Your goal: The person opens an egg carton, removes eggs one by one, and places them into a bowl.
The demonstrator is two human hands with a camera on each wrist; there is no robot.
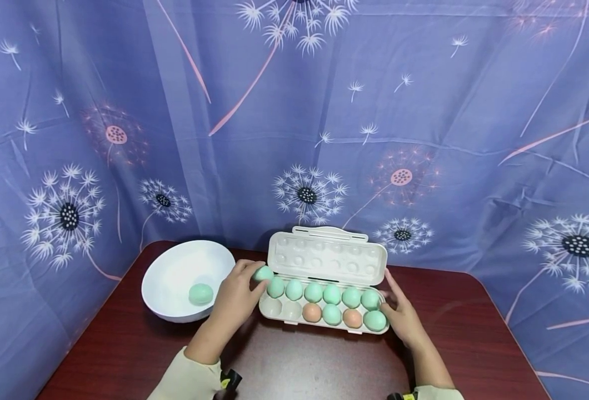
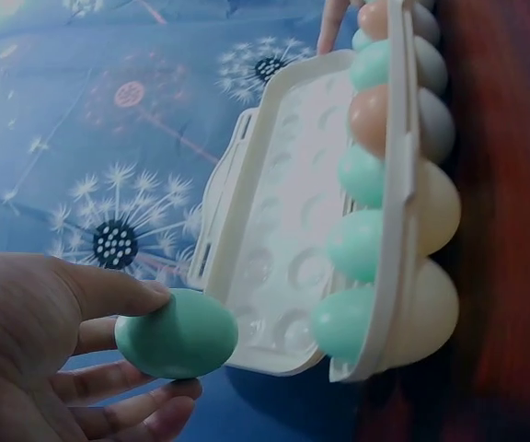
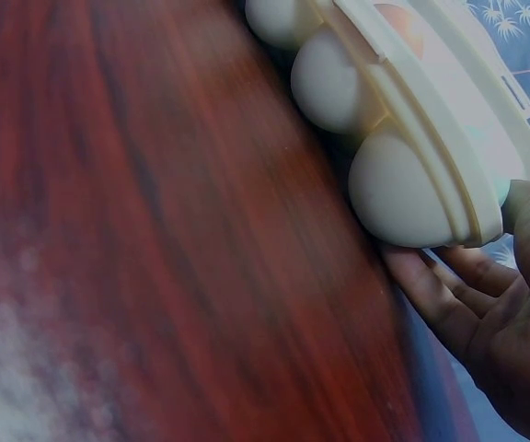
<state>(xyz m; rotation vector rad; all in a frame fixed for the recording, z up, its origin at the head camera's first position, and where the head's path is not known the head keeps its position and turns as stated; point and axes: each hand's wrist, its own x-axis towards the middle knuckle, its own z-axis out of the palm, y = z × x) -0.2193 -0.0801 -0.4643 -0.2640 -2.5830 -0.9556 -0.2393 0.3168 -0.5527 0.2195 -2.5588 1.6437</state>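
A pale green egg [image 2: 178, 333] is pinched between the thumb and fingers of my left hand [image 1: 238, 289], just off the left end of an open white egg carton [image 1: 280, 318]. The carton's back row is filled with green eggs. Its front row shows two bare cups at the left, then brown eggs [image 1: 312, 312] alternating with green ones. My right hand [image 1: 403, 318] grips the carton's right end. In the right wrist view its thumb lies over the rim and its fingers [image 3: 440, 299] rest against the end from below.
Left of the carton stands a white bowl [image 1: 166, 272] with one green egg [image 1: 201, 294] inside. The dark red wooden table [image 1: 449, 311] has its back edge against a blue curtain [image 1: 454, 194] with dandelion prints. The carton's raised lid [image 1: 324, 258] leans back toward the curtain.
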